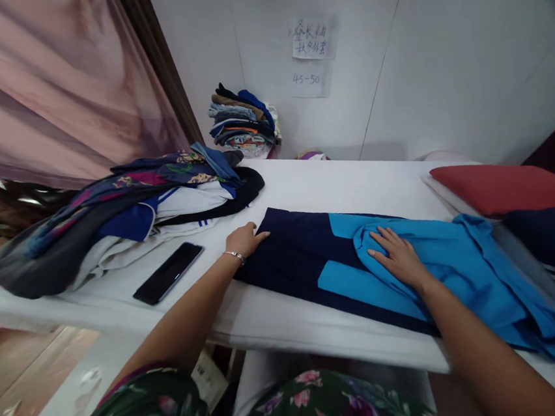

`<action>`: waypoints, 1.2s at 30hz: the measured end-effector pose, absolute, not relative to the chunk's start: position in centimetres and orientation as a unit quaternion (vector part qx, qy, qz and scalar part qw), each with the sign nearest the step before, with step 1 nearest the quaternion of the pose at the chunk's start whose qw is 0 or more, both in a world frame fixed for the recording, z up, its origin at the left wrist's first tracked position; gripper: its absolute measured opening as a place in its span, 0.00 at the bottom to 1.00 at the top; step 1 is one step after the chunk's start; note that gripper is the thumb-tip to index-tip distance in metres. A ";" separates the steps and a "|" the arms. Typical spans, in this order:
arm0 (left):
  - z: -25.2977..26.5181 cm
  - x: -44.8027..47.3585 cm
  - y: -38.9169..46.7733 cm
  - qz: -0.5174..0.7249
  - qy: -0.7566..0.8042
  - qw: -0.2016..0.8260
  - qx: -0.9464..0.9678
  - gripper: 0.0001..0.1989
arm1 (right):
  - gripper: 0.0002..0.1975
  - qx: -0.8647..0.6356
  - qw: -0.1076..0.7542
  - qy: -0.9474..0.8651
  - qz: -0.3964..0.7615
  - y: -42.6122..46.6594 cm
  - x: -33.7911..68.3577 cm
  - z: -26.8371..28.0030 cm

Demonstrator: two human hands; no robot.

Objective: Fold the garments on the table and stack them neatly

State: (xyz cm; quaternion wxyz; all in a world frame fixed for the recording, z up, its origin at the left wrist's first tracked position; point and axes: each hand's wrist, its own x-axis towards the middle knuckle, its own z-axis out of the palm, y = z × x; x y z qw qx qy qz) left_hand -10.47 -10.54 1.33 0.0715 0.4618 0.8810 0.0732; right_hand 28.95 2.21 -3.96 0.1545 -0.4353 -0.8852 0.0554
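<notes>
A navy and bright blue jacket (291, 246) lies lengthwise across the white table, its navy end to the left and its blue part bunched on the right. At the navy end, my left hand (244, 242) is closed on the edge, with the thumb on top of the cloth and the other fingers partly hidden. My right hand (400, 260) lies flat on the blue cloth near the middle, fingers spread. A silver bracelet circles my left wrist.
A black phone (168, 273) lies left of my left hand. Beyond it is a loose clothes heap (159, 200). A folded stack (242, 120) stands by the wall. Red (506, 186) and navy clothes (551, 253) lie at right. The white table's (289, 328) front edge runs close to my body.
</notes>
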 end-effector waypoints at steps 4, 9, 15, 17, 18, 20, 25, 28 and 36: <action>2.8 -9.3 -11.6 0.100 0.874 -0.022 0.474 0.19 | 0.27 -0.439 0.149 -0.885 0.050 2.1 28.8 -3.9; 3.2 -6.0 -11.9 0.089 0.836 0.057 0.538 0.21 | 0.27 -0.440 0.151 -0.884 0.053 1.9 28.8 -3.6; 1.8 -4.8 -12.2 0.077 0.834 0.087 0.539 0.22 | 0.28 -0.443 0.152 -0.881 0.069 1.9 28.8 -3.5; 1.7 -5.2 -12.3 0.081 0.838 0.109 0.528 0.22 | 0.28 -0.445 0.147 -0.880 0.073 1.9 28.8 -3.4; 1.7 -5.3 -12.4 0.085 0.839 0.120 0.523 0.21 | 0.29 -0.446 0.145 -0.880 0.075 1.9 28.8 -3.4; 1.8 -5.6 -12.5 0.096 0.841 0.133 0.515 0.20 | 0.29 -0.447 0.140 -0.880 0.076 1.9 28.8 -3.4; 1.9 -5.9 -12.5 0.086 0.842 0.142 0.514 0.17 | 0.28 -0.446 0.135 -0.882 0.075 1.8 28.6 -3.1; 2.5 -6.3 -12.3 0.049 0.837 0.144 0.525 0.18 | 0.28 -0.453 0.116 -0.881 0.075 1.7 28.3 -2.8; 5.1 -3.5 -9.2 0.118 0.765 0.005 0.633 0.19 | 0.30 -0.452 0.084 -0.885 0.074 1.4 27.7 -2.1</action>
